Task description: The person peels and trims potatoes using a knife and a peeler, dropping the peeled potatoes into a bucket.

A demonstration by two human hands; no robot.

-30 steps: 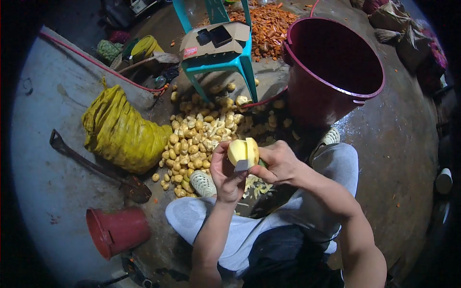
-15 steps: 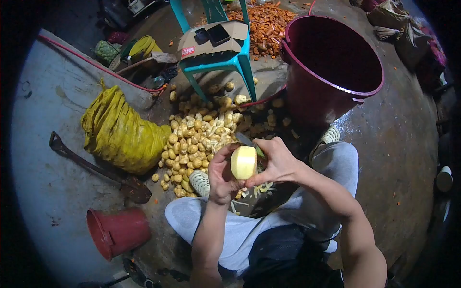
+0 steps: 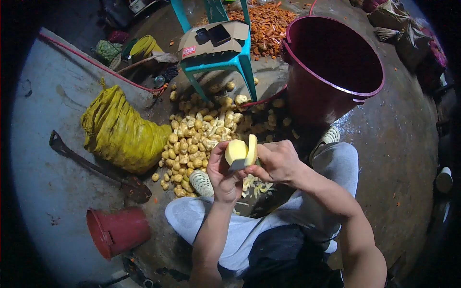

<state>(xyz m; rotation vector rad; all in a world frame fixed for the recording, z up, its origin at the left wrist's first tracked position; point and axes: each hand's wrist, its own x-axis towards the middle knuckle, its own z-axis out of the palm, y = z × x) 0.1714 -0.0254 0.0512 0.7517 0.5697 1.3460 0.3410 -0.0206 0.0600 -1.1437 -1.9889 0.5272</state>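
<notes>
A peeled yellow potato (image 3: pixel 236 151) rests in my left hand (image 3: pixel 223 176), whose fingers and thumb curl round its left side. The grey blade of a knife (image 3: pixel 237 165) lies across the potato's lower part. My right hand (image 3: pixel 281 162) is closed on the knife, its handle hidden by the fingers. A thick potato slice (image 3: pixel 252 150) stands away from the potato's right side, against my right fingers. Below the hands, thin peelings (image 3: pixel 259 186) are scattered on the floor. Just beyond them lies a heap of unpeeled potatoes (image 3: pixel 192 139).
A large maroon bin (image 3: pixel 312 103) stands at the right, beside a teal chair (image 3: pixel 230 62) bearing a cardboard box (image 3: pixel 235 45). Orange pieces (image 3: pixel 269 24) lie behind. To the left are a yellow sack (image 3: pixel 122 134), a shovel (image 3: pixel 91 163) and a tipped red bucket (image 3: pixel 127 230).
The blade has passed from behind the potato to its lower front. A slice now stands apart from the potato's right side, and my right hand has turned.
</notes>
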